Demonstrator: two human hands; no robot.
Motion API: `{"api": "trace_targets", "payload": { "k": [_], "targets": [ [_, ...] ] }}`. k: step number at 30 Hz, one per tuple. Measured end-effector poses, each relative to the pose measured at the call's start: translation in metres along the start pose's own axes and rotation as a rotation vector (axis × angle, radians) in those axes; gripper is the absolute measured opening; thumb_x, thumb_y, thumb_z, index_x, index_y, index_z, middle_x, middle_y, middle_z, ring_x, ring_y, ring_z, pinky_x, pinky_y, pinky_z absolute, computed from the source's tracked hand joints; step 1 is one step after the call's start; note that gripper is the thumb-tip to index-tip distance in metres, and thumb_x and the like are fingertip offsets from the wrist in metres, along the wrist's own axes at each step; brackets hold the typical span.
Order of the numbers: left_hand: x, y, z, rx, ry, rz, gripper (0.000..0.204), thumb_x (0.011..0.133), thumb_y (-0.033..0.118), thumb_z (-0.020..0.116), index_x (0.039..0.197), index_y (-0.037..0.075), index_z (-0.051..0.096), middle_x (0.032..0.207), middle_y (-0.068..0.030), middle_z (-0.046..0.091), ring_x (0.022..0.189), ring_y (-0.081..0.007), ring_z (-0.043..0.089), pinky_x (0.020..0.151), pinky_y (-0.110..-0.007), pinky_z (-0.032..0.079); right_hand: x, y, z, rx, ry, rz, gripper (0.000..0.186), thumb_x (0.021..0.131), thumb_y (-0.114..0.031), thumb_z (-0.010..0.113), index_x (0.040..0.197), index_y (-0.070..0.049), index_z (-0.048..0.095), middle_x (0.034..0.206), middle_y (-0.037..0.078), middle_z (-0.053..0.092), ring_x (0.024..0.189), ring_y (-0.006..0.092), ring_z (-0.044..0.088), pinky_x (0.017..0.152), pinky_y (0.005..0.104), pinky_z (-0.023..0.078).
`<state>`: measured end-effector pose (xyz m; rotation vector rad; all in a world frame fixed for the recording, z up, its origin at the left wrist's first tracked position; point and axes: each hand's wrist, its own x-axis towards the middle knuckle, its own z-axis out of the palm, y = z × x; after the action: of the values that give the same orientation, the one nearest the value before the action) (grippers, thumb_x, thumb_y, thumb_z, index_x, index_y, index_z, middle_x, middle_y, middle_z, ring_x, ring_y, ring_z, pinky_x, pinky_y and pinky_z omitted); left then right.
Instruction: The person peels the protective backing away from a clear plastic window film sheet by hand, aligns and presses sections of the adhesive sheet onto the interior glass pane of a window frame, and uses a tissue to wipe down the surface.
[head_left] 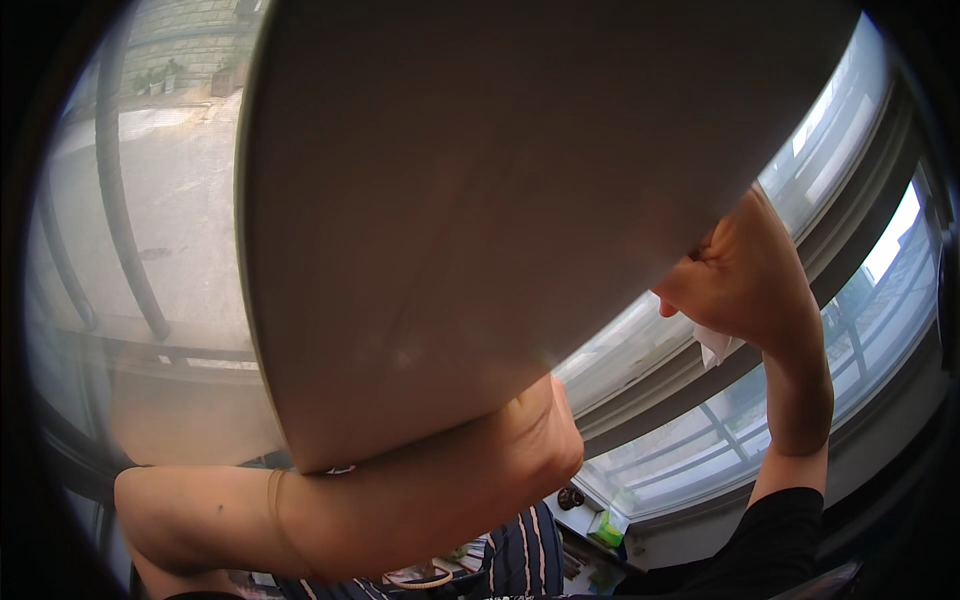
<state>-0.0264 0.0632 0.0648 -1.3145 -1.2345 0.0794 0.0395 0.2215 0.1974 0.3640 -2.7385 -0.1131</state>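
Note:
A large flat panel, brownish grey and in shadow, fills the middle of the view close up. My left arm bends across the lower part, with a thin tan band around it. The wrist end of my left hand shows at the panel's lower edge, while its fingers are hidden. At the panel's right edge, my right hand is raised and closed, its fingers partly hidden by the panel. A crumpled white piece, like a tissue, pokes out beneath that hand.
Window frames with sliding glass curve along the right. On the left, glass with bars looks onto paved ground. Below lie a green box and a small dark round object on a ledge, beside dark striped fabric.

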Motion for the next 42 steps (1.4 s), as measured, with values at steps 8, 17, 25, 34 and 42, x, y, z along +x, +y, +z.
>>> {"api": "trace_targets", "payload": {
  "k": [8,17,25,34,42],
  "targets": [
    [0.015,-0.004,-0.012,-0.148,-0.200,-0.076,0.036,0.086,0.022,0.051,0.052,0.013,0.042,0.050,-0.0004,0.039,0.049,-0.0124,0.041,0.055,-0.027,0.031,-0.009,0.007,-0.008,0.107,0.068,0.137,0.040,0.082,-0.008,0.056,0.043,-0.003,0.052,0.038,0.003,0.048,0.034,0.0073,0.051,0.034,0.0206,0.037],
    [0.015,-0.007,-0.015,-0.102,-0.145,-0.041,0.034,0.085,0.024,0.053,0.054,0.012,0.044,0.051,-0.0008,0.040,0.049,-0.0124,0.042,0.054,-0.027,0.030,-0.007,-0.003,-0.019,0.213,-0.033,0.169,0.040,0.085,-0.012,0.056,0.046,-0.002,0.057,0.041,0.005,0.054,0.039,0.0095,0.058,0.038,0.0202,0.044],
    [0.010,-0.009,-0.017,-0.086,-0.079,-0.011,0.034,0.084,0.025,0.054,0.054,0.012,0.043,0.052,-0.0015,0.040,0.051,-0.0127,0.043,0.054,-0.027,0.030,-0.004,0.001,-0.006,0.055,0.032,0.024,0.045,0.080,-0.008,0.057,0.037,-0.002,0.043,0.031,0.001,0.032,0.028,0.0073,0.030,0.032,0.0257,0.022],
    [0.005,-0.004,-0.015,-0.083,-0.075,-0.015,0.034,0.084,0.024,0.053,0.054,0.012,0.043,0.052,-0.0015,0.041,0.050,-0.0126,0.043,0.054,-0.027,0.030,-0.006,-0.003,-0.005,0.007,0.008,-0.018,0.036,0.077,-0.005,0.056,0.042,0.000,0.047,0.035,0.004,0.037,0.030,0.0093,0.037,0.033,0.0246,0.028],
    [0.009,-0.005,-0.013,-0.091,-0.094,-0.030,0.034,0.084,0.023,0.053,0.053,0.012,0.043,0.051,-0.0015,0.041,0.050,-0.0126,0.043,0.054,-0.027,0.030,-0.005,0.002,-0.002,0.049,0.029,0.018,0.037,0.078,-0.005,0.054,0.042,0.000,0.047,0.035,0.004,0.038,0.030,0.0091,0.036,0.034,0.0252,0.029]
  ]
}}
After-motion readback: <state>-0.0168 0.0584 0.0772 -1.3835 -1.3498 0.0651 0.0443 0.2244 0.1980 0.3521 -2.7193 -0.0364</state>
